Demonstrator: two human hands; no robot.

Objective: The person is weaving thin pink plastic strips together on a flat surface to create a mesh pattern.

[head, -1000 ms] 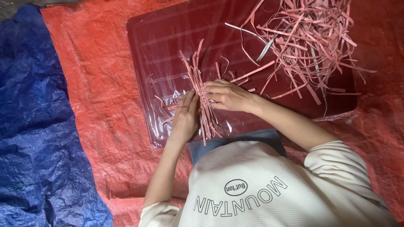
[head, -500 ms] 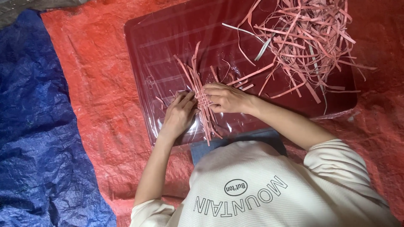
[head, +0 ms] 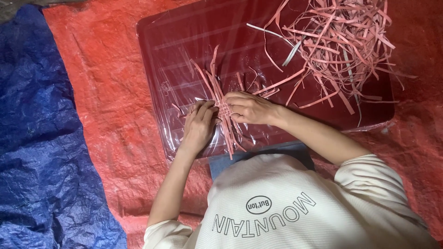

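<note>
Head view, looking down. Left hand [head: 199, 125] and right hand [head: 249, 107] meet over a small woven patch of pink strips [head: 223, 112] lying on a dark red tray [head: 184, 41] wrapped in clear plastic film. Left-hand fingers [head: 206, 109] are curled and pinch the strips at the patch's left edge; right-hand fingers [head: 234, 102] are bent and press down on the strips from the right. Long strip ends stick out above the patch toward the tray middle and below it toward the near rim.

Around: loose pile of pink strips [head: 344, 44] on the tray's far right part, well apart from the hands, with a few paler grey-white strips [head: 291, 53] mixed in. Stray single strips lie between pile and patch. Tray sits on an orange-red tarp [head: 106, 92]; blue tarp [head: 41, 138] covers the left side of the floor. Blue flat piece [head: 258, 154] shows just under the tray's near edge, partly behind the person's cream shirt [head: 295, 203].

Hard to see: the hands cover the middle of the woven patch, so the weave count and which strip each hand holds cannot be told. Film glare blurs the tray's left part; small pink bits there are unclear. Pile runs off the top edge. Shirt blocks the lower right floor; the blue piece's shape is mostly hidden.
</note>
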